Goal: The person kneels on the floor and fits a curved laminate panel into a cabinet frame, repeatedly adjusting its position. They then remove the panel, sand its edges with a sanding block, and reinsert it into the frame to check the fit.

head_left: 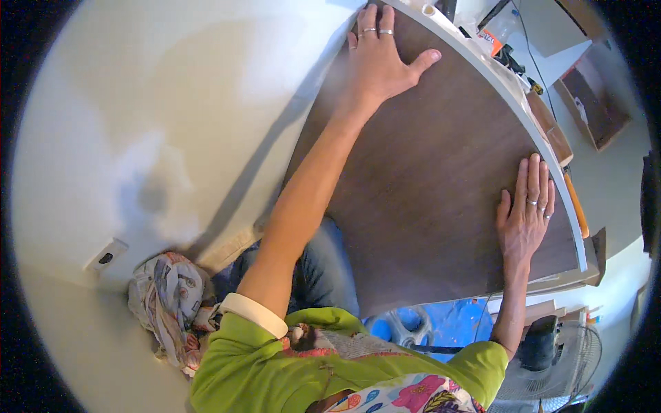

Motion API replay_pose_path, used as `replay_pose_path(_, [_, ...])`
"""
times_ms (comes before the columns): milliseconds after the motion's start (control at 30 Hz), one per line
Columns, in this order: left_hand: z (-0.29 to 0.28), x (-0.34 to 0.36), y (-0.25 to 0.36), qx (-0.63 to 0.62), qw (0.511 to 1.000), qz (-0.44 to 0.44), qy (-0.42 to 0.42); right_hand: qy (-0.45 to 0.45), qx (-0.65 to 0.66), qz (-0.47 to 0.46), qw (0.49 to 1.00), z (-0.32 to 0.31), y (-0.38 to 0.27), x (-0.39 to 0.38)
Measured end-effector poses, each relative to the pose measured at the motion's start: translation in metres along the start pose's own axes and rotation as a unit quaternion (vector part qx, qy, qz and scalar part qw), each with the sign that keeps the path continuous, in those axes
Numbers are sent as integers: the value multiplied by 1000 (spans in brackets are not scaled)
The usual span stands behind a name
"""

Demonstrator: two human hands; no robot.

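Observation:
A broad dark brown board (427, 165) with a pale strip (509, 96) along its far edge stretches in front of me. My left hand (382, 62) lies flat near the board's far left corner, thumb spread out and rings on two fingers. Farther right, my right hand (527, 206) rests with its fingers stretched out on the board, close to the pale strip. Neither hand grips anything. Both forearms reach across from below, out of green sleeves.
A pale wall (172, 103) with a socket (106, 255) stands at left, near bundled patterned cloth (169, 289). Beyond the strip are an orange handle (577, 206), an open cardboard box (595, 103) and small items. A fan (561, 358) stands lower right, beside a blue surface (458, 323).

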State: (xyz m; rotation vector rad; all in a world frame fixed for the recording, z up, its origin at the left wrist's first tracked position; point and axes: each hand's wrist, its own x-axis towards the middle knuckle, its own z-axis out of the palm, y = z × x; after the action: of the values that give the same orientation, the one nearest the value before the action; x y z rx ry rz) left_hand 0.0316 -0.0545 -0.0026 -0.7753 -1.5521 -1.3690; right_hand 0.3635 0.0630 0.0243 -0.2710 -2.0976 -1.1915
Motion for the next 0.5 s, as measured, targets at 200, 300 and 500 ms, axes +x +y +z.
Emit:
replay_pose_path(200, [-5, 7, 9, -22, 994, -57, -93, -5, -21, -3, 1000, -5, 4, -2])
replay_pose_path(300, [6, 6, 17, -22, 991, -101, -90, -3, -3, -8, 1000, 1, 3, 0])
replay_pose_path(500, [13, 12, 29, -106, 977, -177, -60, -6, 6, -8, 1000, -2, 4, 1])
